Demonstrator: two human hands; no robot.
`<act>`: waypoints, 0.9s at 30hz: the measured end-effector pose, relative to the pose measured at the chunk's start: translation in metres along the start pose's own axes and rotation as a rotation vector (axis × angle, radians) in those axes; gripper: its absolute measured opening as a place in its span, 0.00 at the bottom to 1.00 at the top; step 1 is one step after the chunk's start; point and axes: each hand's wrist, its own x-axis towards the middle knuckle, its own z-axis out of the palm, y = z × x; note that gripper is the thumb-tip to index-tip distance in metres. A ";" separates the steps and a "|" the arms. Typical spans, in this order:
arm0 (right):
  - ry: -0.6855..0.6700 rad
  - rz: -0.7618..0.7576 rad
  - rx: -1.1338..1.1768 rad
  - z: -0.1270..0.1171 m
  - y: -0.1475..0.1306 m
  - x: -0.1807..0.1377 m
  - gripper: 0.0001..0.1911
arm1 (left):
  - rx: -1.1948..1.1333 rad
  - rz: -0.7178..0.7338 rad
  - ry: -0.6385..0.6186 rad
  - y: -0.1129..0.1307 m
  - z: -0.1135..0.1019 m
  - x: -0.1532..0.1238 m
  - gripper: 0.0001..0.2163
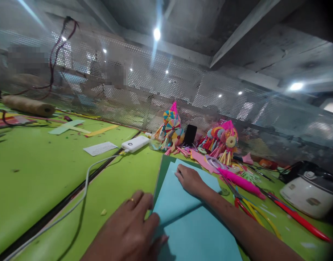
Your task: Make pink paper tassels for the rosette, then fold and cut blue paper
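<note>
A light blue sheet of paper (188,221) lies folded on the green table (41,170), over a darker teal sheet. My left hand (131,228) rests at the paper's near left edge, fingers flat and pressing the fold; a ring shows on one finger. My right hand (189,179) lies flat on the far part of the blue paper, fingertips pressing near its top left corner. Neither hand holds anything.
Red-and-yellow scissors (250,206) and a pink roll (241,181) lie right of the paper. Colourful paper ornaments (172,128) (223,141), a black phone (189,135), a white power bank (135,143) with cable, and a white appliance (308,190) stand around. A perforated metal screen (144,83) closes the back.
</note>
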 end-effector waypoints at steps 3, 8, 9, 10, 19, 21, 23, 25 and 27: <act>-0.015 0.005 -0.016 -0.001 -0.001 0.000 0.07 | -0.064 -0.047 -0.127 0.004 -0.017 0.031 0.08; -0.020 -0.004 -0.047 -0.004 -0.002 -0.001 0.08 | -0.191 0.068 -0.273 -0.018 0.008 0.069 0.10; -0.019 -0.008 -0.048 -0.004 -0.002 -0.001 0.07 | -0.210 0.089 -0.280 -0.023 0.017 0.072 0.10; -0.020 -0.013 -0.048 -0.004 -0.003 -0.001 0.07 | -0.225 0.113 -0.286 -0.027 0.026 0.073 0.10; -0.020 -0.020 -0.066 -0.003 -0.002 -0.001 0.08 | -0.210 0.104 -0.305 -0.026 0.043 0.065 0.07; -0.021 -0.015 -0.068 -0.003 -0.002 0.000 0.08 | -0.230 0.093 -0.310 -0.026 0.041 0.064 0.08; -0.025 -0.010 -0.069 -0.003 -0.002 0.000 0.07 | -0.249 0.100 -0.321 -0.027 0.040 0.064 0.09; -0.029 -0.010 -0.066 -0.003 -0.002 0.000 0.07 | -0.252 0.128 -0.331 -0.027 0.038 0.063 0.08; -0.031 -0.011 -0.063 -0.004 -0.003 0.000 0.08 | -0.242 0.179 -0.318 -0.027 0.037 0.062 0.07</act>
